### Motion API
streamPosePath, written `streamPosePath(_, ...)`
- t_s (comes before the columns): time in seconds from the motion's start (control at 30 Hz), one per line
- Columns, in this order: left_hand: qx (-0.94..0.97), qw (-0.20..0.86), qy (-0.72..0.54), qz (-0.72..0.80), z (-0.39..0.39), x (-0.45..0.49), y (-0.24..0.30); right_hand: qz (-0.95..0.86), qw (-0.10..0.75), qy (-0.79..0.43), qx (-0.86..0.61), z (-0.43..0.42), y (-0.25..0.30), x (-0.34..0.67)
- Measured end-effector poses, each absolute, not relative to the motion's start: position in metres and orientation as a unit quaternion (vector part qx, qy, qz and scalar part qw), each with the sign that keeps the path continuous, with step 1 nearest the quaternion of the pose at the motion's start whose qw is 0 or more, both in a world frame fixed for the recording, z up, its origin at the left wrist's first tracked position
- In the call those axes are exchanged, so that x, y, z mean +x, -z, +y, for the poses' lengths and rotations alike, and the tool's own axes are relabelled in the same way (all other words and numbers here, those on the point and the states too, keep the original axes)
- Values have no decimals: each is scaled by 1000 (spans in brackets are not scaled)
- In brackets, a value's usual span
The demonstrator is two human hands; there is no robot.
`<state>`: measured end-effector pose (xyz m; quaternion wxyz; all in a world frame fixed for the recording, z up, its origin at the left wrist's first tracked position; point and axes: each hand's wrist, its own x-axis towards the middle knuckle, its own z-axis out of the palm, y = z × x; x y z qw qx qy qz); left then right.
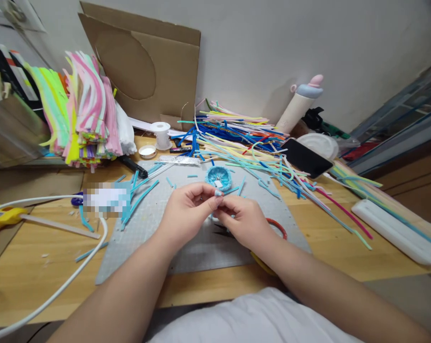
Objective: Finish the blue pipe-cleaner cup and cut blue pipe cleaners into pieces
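Note:
Above the grey cutting mat [186, 252], my left hand [188, 209] and my right hand [242, 219] meet with fingertips pinched together. Between them is a small light-blue pipe cleaner piece [218, 193], mostly covered by the fingers. Just beyond the hands, a round light-blue cup shape [218, 176] made of pipe cleaner sits on the mat, with a small white piece inside it. Scissors [277, 227] with red and yellow handles lie partly hidden under my right hand and forearm. Cut light-blue pipe cleaner lengths [140, 205] are scattered at the mat's left side.
A loose heap of coloured pipe cleaners [233, 136] lies behind the mat, beside a dark phone [306, 157]. Bundled pipe cleaners [90, 105] stand at the left. A white cable [75, 267] loops over the left tabletop near a yellow glue gun [3, 219]. Cardboard [172, 71] leans on the wall.

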<state>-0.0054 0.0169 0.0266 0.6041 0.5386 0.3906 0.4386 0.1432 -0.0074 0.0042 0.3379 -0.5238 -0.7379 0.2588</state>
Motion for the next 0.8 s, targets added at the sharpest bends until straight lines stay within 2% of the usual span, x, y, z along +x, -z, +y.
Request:
streamPosePath(0.47, 567, 557, -431, 427, 19, -1, -17, -744, 314, -246, -536, -4, 1, 146)
streamPosePath(0.8, 686, 439, -440, 379, 16, -2, -18, -740, 322, -255, -533, -5, 0, 143)
